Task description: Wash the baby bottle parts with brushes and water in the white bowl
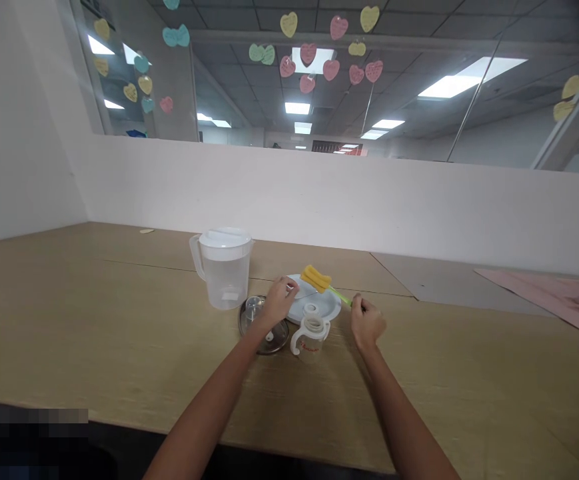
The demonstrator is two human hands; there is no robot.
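My right hand [368, 322] is closed around the green handle of a sponge brush [316, 279], its yellow head held up over a pale blue plate [330, 308]. On the left, my left hand [280, 300] pinches its fingers together at the plate's left edge; something small and whitish shows at the fingertips, too small to name. Between my forearms stands a clear baby bottle [312, 343] with white handles and an open top. A white ring [311, 309] lies on the plate. Partly under my left wrist is a round metal tray [280, 339], with a clear cap [254, 307] on it.
A lidded clear plastic pitcher [226, 273], with some liquid in it, stands behind the metal tray. Pink sheeting [544, 293] lies on the right of the brown table [119, 320]. A white wall [269, 193] with a window above closes off the back.
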